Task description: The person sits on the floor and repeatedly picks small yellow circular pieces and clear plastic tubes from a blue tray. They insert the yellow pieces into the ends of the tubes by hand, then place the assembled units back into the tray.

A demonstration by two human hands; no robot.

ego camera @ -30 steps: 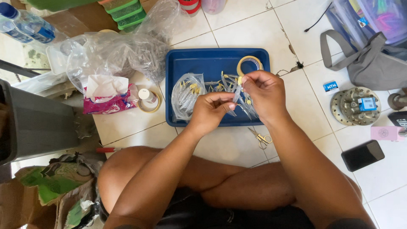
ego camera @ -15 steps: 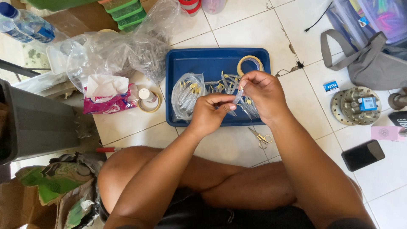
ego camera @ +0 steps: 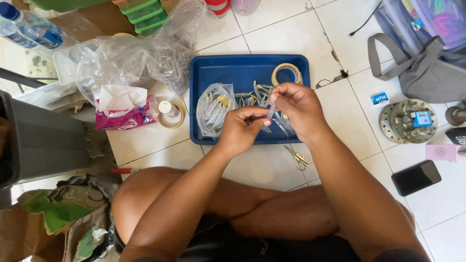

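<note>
I sit cross-legged on a tiled floor over a blue tray. My left hand and my right hand meet above the tray's front half and pinch a small clear packet between their fingertips. In the tray lie a clear bag of small yellow-tipped pieces, several loose small packets and a roll of tape at the far right corner.
Small scissors lie in front of the tray. Left of it are a tape ring with a small bottle, a pink tissue pack and clear plastic bags. To the right are a round metal part, a phone and a grey bag.
Both hands stayed over the tray; the right hand's fingers have closed a little more on the clear packet, and the left fingertips shifted along it.
</note>
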